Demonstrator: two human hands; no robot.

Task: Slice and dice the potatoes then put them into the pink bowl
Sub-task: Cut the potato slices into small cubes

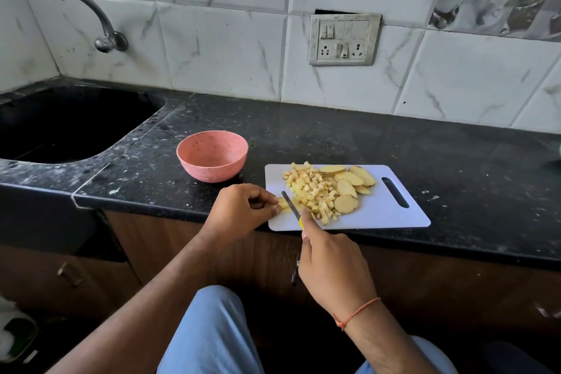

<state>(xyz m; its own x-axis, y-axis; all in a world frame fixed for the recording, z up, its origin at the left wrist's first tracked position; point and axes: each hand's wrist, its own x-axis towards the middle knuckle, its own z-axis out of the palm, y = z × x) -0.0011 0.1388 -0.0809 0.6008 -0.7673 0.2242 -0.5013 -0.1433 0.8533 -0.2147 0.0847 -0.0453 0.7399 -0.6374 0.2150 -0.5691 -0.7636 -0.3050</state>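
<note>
On the white plastic cutting board [391,215], the left hand [243,209] pinches pale potato strips [283,203] while the right hand [331,267] grips a yellow-handled knife [292,206] — its blade apparently on them. Diced potato cubes [312,191] and round slices [349,188] lie beside; the round pink bowl [212,155] stands near the board's left corner.

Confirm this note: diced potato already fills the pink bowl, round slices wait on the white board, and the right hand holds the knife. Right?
Not quite. In the head view the pink bowl is empty; the diced potato lies piled on the white board. The round slices do wait there, and the right hand holds the knife.
</note>
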